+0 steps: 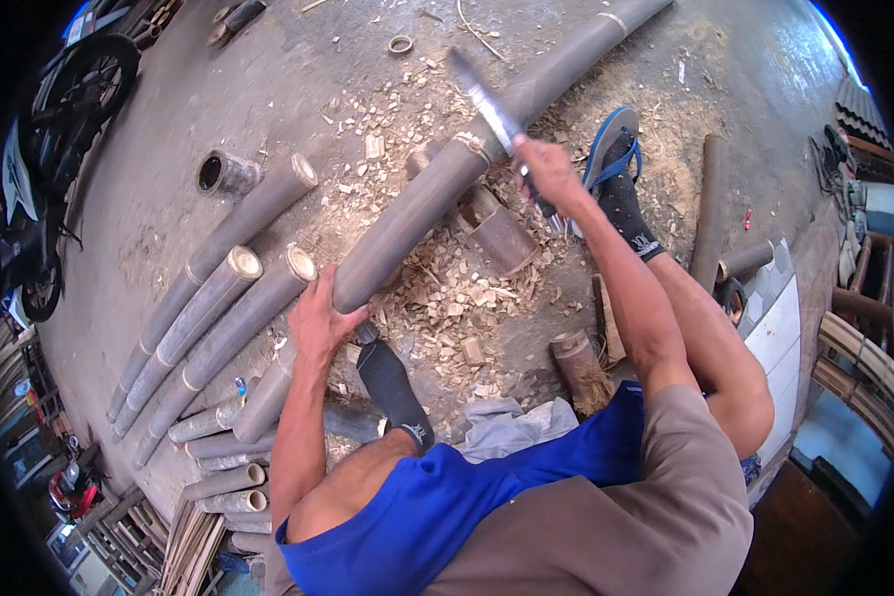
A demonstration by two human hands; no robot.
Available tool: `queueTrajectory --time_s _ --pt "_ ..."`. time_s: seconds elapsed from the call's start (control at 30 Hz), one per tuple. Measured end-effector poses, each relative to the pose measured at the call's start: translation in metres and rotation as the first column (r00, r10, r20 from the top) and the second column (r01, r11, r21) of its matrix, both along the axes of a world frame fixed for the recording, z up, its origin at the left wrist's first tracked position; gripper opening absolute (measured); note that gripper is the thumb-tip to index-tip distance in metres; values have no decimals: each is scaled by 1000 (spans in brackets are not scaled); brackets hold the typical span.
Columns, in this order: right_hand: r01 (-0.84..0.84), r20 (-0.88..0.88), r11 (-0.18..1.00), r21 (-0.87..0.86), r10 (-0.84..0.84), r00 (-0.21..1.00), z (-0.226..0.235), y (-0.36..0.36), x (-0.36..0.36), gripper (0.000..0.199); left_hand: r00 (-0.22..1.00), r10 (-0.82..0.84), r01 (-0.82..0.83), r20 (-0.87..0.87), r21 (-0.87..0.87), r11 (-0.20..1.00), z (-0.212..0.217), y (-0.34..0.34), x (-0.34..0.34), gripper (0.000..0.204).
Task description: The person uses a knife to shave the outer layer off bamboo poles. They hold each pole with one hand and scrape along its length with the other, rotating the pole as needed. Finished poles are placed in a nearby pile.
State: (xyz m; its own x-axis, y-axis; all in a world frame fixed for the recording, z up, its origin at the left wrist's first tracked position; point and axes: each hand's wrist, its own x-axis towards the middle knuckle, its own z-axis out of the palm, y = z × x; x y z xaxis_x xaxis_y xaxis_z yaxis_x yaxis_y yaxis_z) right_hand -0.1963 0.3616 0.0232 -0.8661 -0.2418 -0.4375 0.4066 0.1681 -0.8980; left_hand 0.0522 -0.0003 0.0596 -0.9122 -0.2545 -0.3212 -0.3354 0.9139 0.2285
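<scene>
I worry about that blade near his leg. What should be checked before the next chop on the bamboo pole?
1. Left hand grips the bamboo pole at its near end, away from the blade: ok.
2. Right hand closed on the long knife: ok.
3. Pole propped on a short bamboo stub; steadiness: cannot tell.
4. Right foot in a blue sandal close beside the cutting spot: not ok.
5. Chips litter the floor underfoot: not ok.
</scene>
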Motion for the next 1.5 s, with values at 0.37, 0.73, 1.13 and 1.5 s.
queueTrajectory --time_s 0.37,0.73,1.13,1.5 --pt "228 24 968 -109 -227 974 3 -3 -15 51 999 -18 17 -37 -23 1000 4 1 3 94" --pt "400 89 892 -211 -390 917 -13 3 -8 50 1000 7 -7 5 12 1000 7 7 -3 98" --pt "-406 -107 892 200 432 896 -26 0 31 56 999 22 -21 30 -23 1000 7 5 0 101" --pt "-130 15 990 53 129 992 4 -6 17 56 995 -26 20 -98 -56 998 -2 7 14 98"
